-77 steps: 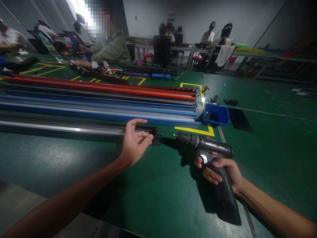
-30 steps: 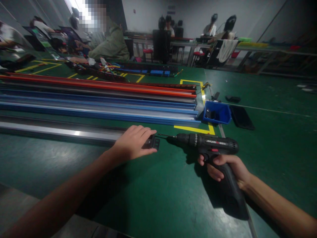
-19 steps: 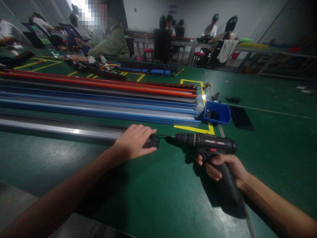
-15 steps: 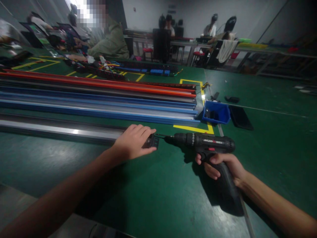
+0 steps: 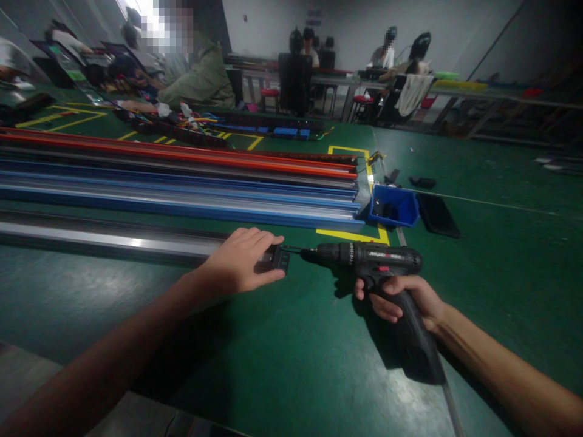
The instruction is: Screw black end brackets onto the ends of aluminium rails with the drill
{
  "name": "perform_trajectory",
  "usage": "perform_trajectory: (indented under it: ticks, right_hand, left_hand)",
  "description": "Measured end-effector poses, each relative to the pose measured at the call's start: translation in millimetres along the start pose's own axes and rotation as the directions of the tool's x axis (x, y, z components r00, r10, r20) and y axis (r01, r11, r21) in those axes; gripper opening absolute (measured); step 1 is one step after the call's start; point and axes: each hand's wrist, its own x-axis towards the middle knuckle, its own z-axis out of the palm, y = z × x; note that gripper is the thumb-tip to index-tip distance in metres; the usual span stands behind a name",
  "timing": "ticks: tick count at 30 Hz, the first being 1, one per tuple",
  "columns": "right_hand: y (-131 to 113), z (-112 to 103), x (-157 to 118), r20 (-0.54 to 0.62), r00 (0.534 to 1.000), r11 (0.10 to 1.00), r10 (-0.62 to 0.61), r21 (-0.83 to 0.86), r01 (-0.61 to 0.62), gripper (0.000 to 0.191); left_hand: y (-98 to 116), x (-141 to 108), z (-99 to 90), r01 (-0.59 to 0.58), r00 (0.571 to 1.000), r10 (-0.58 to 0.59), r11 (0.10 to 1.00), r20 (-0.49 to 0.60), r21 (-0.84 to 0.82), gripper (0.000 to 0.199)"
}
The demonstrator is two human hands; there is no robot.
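Note:
My left hand grips the right end of a long black and silver rail lying on the green table. A small black end piece shows between its thumb and fingers. My right hand is wrapped round the handle of a black power drill, one finger by the trigger. The drill lies level, its long thin bit pointing left, with the tip at the upper part of the end piece. Whether the tip sits in a screw is too small to tell.
Blue rails and red rails lie beyond the black one. A blue bin and a dark flat object are behind the drill. Wiring lies near a person in a green sleeve. Other people sit farther back.
The drill and my right hand have shifted slightly left, and the bit is closer to the end piece. My left hand keeps its grip. The whole view has moved a little.

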Motion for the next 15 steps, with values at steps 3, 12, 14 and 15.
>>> perform_trajectory:
  ticks: [3,12,14,15]
  right_hand:
    - [-1.4,1.0,0.9,0.012,1.0,0.999,0.013,0.032,-0.014,0.04]
    - [0.5,1.2,0.3,-0.004,1.0,0.999,0.004,-0.037,-0.004,0.027]
    - [1.3,1.4,1.0,-0.021,1.0,0.999,0.004,-0.051,-0.005,0.028]
    - [1.8,1.3,1.5,-0.026,1.0,0.998,0.004,-0.056,-0.006,0.028]
  left_hand:
    - [-4.6,2.2,-9.6,0.045,0.998,-0.041,0.993,0.037,-0.113,0.055]
    - [-50.5,41.3,-20.6,-0.062,0.985,0.125,0.894,0.115,-0.443,0.029]
    - [-57.7,45.5,-15.7,-0.062,0.986,0.135,0.853,0.103,-0.518,0.025]
    - [-59.9,46.0,-12.9,-0.064,0.987,0.133,0.836,0.088,-0.545,0.024]
